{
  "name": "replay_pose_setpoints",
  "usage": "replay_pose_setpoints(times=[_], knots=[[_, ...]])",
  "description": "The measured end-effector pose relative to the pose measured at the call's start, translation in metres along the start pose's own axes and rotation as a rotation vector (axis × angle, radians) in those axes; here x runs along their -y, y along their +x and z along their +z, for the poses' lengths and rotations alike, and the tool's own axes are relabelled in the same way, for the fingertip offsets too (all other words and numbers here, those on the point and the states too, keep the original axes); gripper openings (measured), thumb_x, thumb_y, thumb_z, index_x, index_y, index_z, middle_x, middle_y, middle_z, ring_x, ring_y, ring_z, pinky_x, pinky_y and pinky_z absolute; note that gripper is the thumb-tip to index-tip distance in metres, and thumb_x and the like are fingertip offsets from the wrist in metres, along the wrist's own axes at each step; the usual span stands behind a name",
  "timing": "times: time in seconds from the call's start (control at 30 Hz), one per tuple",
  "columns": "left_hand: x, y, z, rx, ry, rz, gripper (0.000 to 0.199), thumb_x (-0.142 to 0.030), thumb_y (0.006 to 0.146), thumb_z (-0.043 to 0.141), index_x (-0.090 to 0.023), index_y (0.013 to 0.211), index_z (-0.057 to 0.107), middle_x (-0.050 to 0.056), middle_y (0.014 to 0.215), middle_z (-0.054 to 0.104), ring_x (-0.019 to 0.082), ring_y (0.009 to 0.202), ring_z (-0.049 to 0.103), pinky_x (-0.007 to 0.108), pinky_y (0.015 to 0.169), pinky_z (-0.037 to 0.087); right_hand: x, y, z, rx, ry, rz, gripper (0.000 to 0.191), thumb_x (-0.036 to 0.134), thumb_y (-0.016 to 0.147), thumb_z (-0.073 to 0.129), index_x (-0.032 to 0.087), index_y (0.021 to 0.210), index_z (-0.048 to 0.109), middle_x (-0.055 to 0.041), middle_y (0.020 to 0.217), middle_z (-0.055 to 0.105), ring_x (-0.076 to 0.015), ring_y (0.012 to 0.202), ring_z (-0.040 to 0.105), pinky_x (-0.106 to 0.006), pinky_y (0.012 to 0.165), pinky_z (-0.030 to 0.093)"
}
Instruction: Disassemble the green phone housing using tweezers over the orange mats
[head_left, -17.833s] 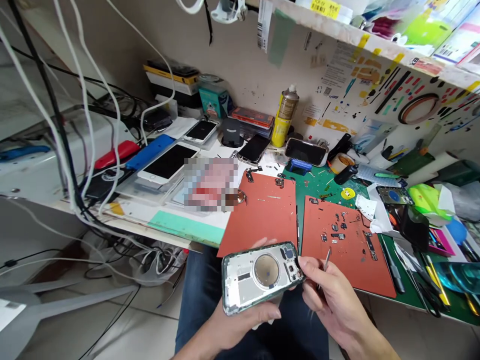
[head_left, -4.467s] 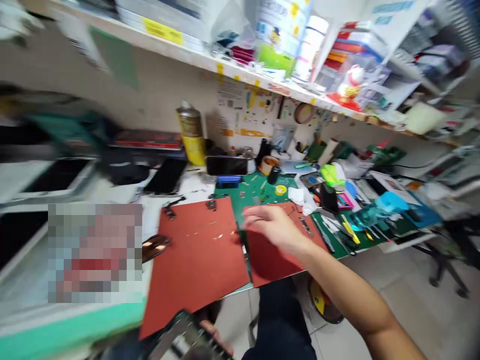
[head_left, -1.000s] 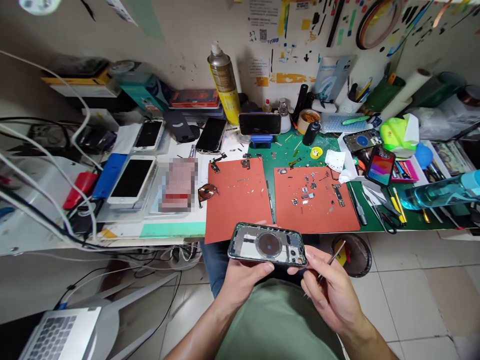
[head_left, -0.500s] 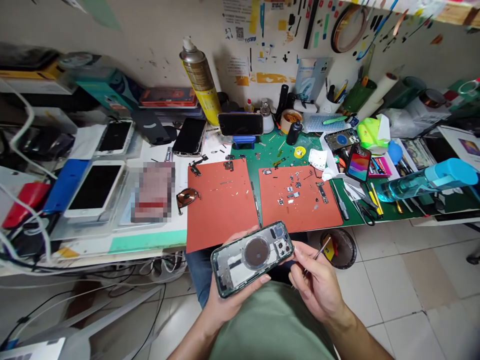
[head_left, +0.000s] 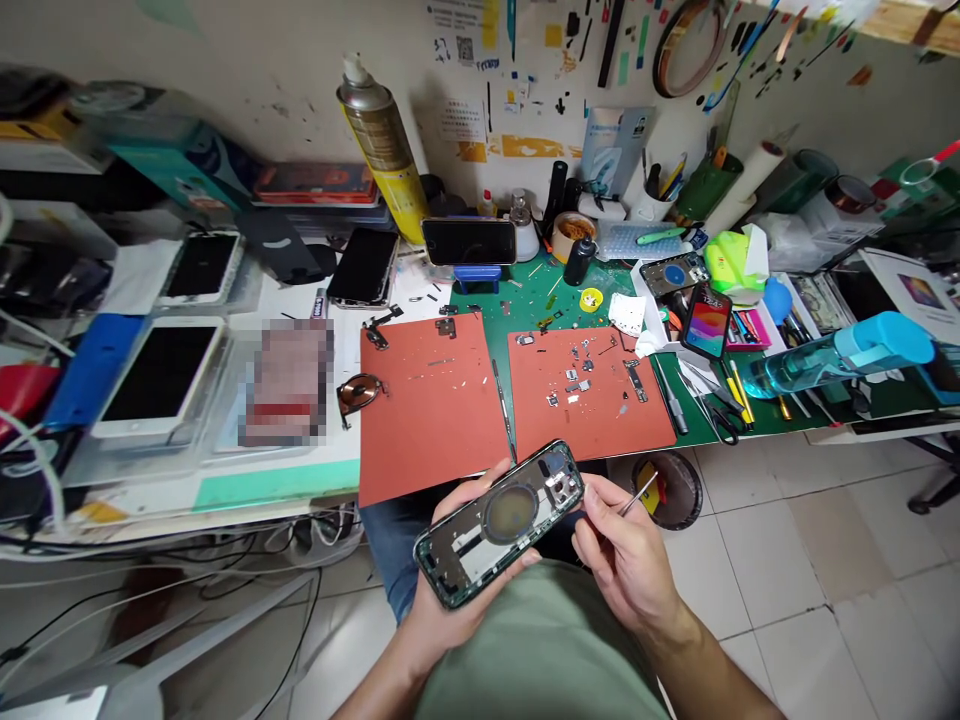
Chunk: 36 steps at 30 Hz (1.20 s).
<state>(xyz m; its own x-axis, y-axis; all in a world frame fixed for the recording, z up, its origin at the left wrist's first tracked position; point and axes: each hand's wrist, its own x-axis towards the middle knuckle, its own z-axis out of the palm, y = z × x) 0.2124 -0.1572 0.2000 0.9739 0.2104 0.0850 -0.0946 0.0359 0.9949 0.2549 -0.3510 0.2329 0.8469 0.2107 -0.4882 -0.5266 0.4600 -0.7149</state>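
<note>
An opened phone housing [head_left: 466, 560] with a dark green frame, a round charging coil and a camera block at its upper right lies across my left hand [head_left: 450, 605]. That hand's thumb and fingers grip its long edges, above my lap and in front of the bench. My right hand [head_left: 626, 555] is closed around a slim metal tool [head_left: 639, 495], whose end points up and to the right. Its fingertips are at the housing's camera corner; whether they touch it I cannot tell. The tool's other end is hidden by the fingers.
Two red-brown mats [head_left: 427, 420] lie on the bench, small phone parts scattered on them. Tweezers and scissors [head_left: 724, 425] lie right, near a blue water bottle [head_left: 832, 355]. Several phones [head_left: 161, 375] sit left. A spray can [head_left: 386, 150] stands behind. A bin [head_left: 679, 505] is on the floor.
The housing has tilted slightly in my left hand, and its inside looks darker. My right hand stays at the camera corner with the tool. The whole view has shifted a little.
</note>
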Motion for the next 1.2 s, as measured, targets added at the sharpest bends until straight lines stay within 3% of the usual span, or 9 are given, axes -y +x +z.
replay_pose_setpoints(times=[0.2,0.33,0.47,0.7,0.83,0.9,1.0,1.1,1.2], knots=[[-0.002,0.004,0.002,0.013,-0.010,-0.122,0.076,-0.023,0.075,0.099,-0.027,0.140,0.060,0.017,0.147,0.073,0.036,0.140,0.069,0.049,0.115,0.058,-0.002,-0.002,0.001,-0.024,-0.069,-0.066,0.040,0.053,0.097,0.080,0.014,0.108,0.081,0.0047,0.059,0.058,-0.0017,0.038,0.023,-0.026,0.044,0.010],[0.003,0.003,-0.003,0.026,-0.064,-0.320,0.101,-0.037,0.069,0.103,-0.025,0.155,0.051,0.021,0.147,0.071,0.044,0.142,0.066,0.057,0.119,0.053,-0.002,-0.004,0.001,-0.059,-0.122,-0.118,0.044,0.057,0.098,0.077,0.014,0.110,0.081,0.0047,0.059,0.056,-0.0034,0.041,0.022,-0.025,0.042,0.011],[0.009,-0.007,-0.009,0.097,-0.370,-0.510,0.125,-0.056,0.053,0.108,-0.026,0.160,0.051,0.019,0.138,0.077,0.048,0.130,0.072,0.058,0.114,0.056,-0.003,-0.004,-0.003,-0.077,-0.180,-0.141,0.048,0.061,0.099,0.076,0.015,0.112,0.081,0.0072,0.054,0.047,-0.0043,0.042,0.022,-0.025,0.042,0.012],[-0.012,0.002,-0.014,0.157,-0.766,-0.729,0.082,-0.084,0.093,0.059,-0.013,0.131,0.077,0.022,0.106,0.085,0.045,0.094,0.083,0.057,0.089,0.063,-0.002,-0.002,-0.006,-0.060,-0.240,-0.133,0.053,0.066,0.097,0.075,0.015,0.111,0.081,0.0079,0.055,0.043,-0.0050,0.043,0.022,-0.023,0.041,0.013],[-0.017,0.013,-0.013,0.283,-0.801,-0.849,0.068,-0.064,0.108,0.047,-0.007,0.128,0.078,0.022,0.092,0.085,0.040,0.079,0.082,0.051,0.083,0.063,0.002,0.002,-0.007,-0.027,-0.267,-0.120,0.053,0.066,0.098,0.073,0.014,0.109,0.080,0.0092,0.050,0.039,-0.0053,0.042,0.021,-0.023,0.041,0.012],[-0.017,0.015,-0.009,0.319,-0.796,-0.863,0.056,-0.053,0.110,0.047,-0.009,0.125,0.080,0.020,0.093,0.085,0.036,0.075,0.081,0.047,0.080,0.063,0.004,0.004,-0.010,-0.058,-0.263,-0.140,0.053,0.066,0.098,0.073,0.015,0.110,0.079,0.0070,0.055,0.048,-0.0049,0.041,0.023,-0.024,0.041,0.011],[-0.012,0.018,0.004,0.278,-0.808,-0.842,0.049,-0.048,0.109,0.052,-0.013,0.125,0.081,0.019,0.105,0.086,0.035,0.088,0.081,0.046,0.091,0.062,0.004,0.006,-0.019,-0.191,-0.223,-0.235,0.052,0.069,0.093,0.077,0.017,0.094,0.074,0.0015,0.067,0.062,-0.0043,0.044,0.027,-0.024,0.042,0.011],[-0.002,0.022,0.021,0.204,-0.849,-0.835,0.047,-0.050,0.104,0.060,-0.018,0.131,0.081,0.017,0.122,0.085,0.039,0.118,0.078,0.053,0.115,0.055,-0.001,0.001,-0.031,-0.226,-0.268,-0.252,0.061,0.070,0.094,0.075,0.017,0.067,0.062,0.0040,0.055,0.052,-0.0039,0.044,0.026,-0.024,0.045,0.012],[0.007,0.024,0.044,0.168,-0.791,-0.806,0.050,-0.052,0.102,0.061,-0.027,0.143,0.076,0.012,0.138,0.080,0.040,0.141,0.066,0.060,0.125,0.046,-0.010,-0.007,-0.036,-0.115,-0.278,-0.212,0.057,0.071,0.094,0.076,0.016,0.080,0.069,0.0020,0.061,0.060,-0.0032,0.044,0.028,-0.024,0.045,0.013]])
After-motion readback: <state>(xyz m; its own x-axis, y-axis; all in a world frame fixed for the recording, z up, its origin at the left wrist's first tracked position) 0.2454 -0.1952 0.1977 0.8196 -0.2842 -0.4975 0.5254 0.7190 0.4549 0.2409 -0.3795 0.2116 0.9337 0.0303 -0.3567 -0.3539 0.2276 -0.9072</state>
